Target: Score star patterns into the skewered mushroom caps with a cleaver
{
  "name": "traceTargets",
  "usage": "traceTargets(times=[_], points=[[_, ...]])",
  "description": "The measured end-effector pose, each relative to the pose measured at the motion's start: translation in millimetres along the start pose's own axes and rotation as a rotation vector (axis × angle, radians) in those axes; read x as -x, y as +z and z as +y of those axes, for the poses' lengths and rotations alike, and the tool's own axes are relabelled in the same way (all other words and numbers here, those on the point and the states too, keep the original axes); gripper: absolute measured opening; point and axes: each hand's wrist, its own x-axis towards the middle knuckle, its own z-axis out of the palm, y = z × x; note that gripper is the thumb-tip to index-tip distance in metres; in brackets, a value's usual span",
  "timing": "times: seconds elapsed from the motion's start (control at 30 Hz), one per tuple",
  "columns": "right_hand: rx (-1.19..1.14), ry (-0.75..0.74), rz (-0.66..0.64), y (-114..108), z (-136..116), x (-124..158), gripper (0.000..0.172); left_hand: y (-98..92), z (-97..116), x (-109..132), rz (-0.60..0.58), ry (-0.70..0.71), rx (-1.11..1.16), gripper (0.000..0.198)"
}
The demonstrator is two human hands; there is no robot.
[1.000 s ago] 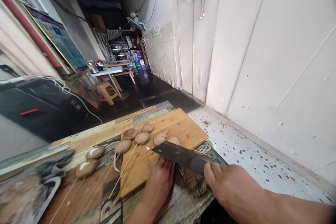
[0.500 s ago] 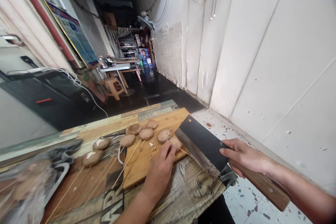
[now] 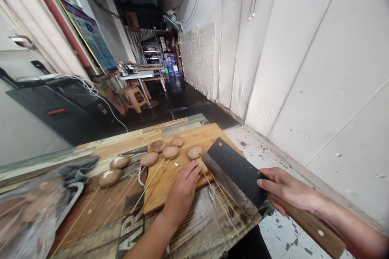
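Note:
My right hand (image 3: 284, 188) is closed around the handle of a cleaver (image 3: 234, 172), its dark, broad blade slanting over the right part of the wooden cutting board (image 3: 162, 192). Fingers of my left hand (image 3: 182, 188) are bent together over a brown mushroom (image 3: 202, 166) beside the blade, partly covering it. Thin skewers (image 3: 223, 202) run from that mushroom toward me, past the board's front edge. Just behind it lies another mushroom cap (image 3: 195, 152). Several more mushrooms (image 3: 170, 152) rest on the board's left part, some on skewers.
Two skewered mushrooms (image 3: 110, 177) with pale cross cuts lie left of the board. A tray (image 3: 73, 200) and a clear plastic bag (image 3: 33, 214) with mushrooms sit at the far left, near a grey cloth (image 3: 80, 170). The white wall (image 3: 319, 68) rises at right.
The skewers at the mushroom under my left hand now show in front of the board, where the blade hid most of them. My left hand has shifted slightly; the cleaver stays beside it.

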Motion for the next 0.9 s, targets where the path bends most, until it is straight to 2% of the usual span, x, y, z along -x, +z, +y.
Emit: traceTargets(times=[0.13,0.4,0.53,0.9], points=[[0.031,0.040,0.057,2,3,3,0.031,0.4,0,0,0.007,-0.012,0.007,0.025],[0.000,0.034,0.012,2,2,1,0.026,-0.2,0,-1,0.003,-0.003,0.000,0.023],[0.008,0.021,0.006,2,0,-1,0.028,1.3,-1,1,0.005,-0.003,-0.001,0.023],[-0.026,-0.007,-0.003,4,8,-24,0.028,4.0,-1,3,0.005,-0.029,0.013,0.024]])
